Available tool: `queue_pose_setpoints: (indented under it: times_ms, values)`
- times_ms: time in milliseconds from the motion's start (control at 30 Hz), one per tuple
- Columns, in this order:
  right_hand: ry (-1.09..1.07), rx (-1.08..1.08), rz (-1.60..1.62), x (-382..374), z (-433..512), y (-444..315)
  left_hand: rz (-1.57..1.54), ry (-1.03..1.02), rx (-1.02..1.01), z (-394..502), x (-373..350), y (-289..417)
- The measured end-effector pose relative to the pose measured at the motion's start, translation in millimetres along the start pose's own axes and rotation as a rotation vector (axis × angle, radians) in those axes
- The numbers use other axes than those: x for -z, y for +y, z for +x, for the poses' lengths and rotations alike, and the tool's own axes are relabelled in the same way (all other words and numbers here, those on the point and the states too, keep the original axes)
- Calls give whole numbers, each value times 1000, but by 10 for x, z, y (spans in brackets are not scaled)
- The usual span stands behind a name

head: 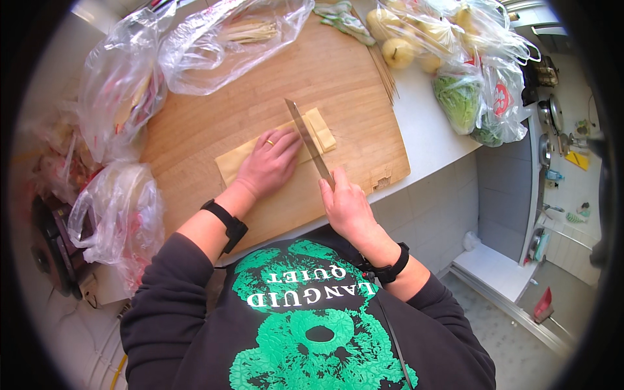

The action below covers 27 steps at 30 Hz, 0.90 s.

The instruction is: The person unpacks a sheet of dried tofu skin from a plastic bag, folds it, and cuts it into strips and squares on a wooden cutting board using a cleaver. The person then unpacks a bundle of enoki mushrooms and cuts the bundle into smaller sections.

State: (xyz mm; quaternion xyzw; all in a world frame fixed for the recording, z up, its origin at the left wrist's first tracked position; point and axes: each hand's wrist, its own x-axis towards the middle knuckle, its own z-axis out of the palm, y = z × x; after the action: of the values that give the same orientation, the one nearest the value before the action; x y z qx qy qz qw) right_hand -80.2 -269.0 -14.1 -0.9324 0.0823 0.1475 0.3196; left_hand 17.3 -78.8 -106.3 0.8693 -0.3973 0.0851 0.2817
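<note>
A folded stack of pale yellow sheets (234, 161), seemingly tofu skin, lies across a large wooden cutting board (200, 122). My left hand (273, 163), with a ring on one finger, rests on the stack and holds it down, fingertips close to the blade. In my right hand (347, 204) is the handle of a kitchen knife (310, 144). Its blade stands on edge across the stack, pointing away from me. Just right of the blade lie cut pieces (320, 129) of the same sheet, partly overlapping. The knife's handle is mostly hidden by my fingers.
Plastic bags (126, 209) crowd the board's left side; another bag (195, 58) with pale sticks lies on its far edge. A cloth (343, 19) and thin skewers (382, 73) lie at the far right. Bagged pears (397, 52) and leafy greens (457, 97) occupy the white counter (429, 141).
</note>
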Motion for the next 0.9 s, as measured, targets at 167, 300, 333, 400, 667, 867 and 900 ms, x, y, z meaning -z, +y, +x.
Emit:
queue_pose_setpoints:
  times_ms: [167,300,333,400,667,867,900]
  values:
    - [2,-8,-16,9,2,-21,-1,9,2,3,6,3]
    - [1,-10,-38,-1,14,-22,-1,12,3,4,8,2]
    - [2,-10,-39,-12,18,-18,-3,15,3,4,7,0]
    - [-14,-21,-80,-41,27,-7,-8,19,5,4,5,-2]
    - [-11,-54,-137,-172,99,29,-10,26,10,-5,-6,-20]
    - [7,22,-157,-196,271,-21,-9,32,9,-17,-7,-23]
    - [5,38,-147,-178,353,-60,-16,37,7,-20,-7,-17]
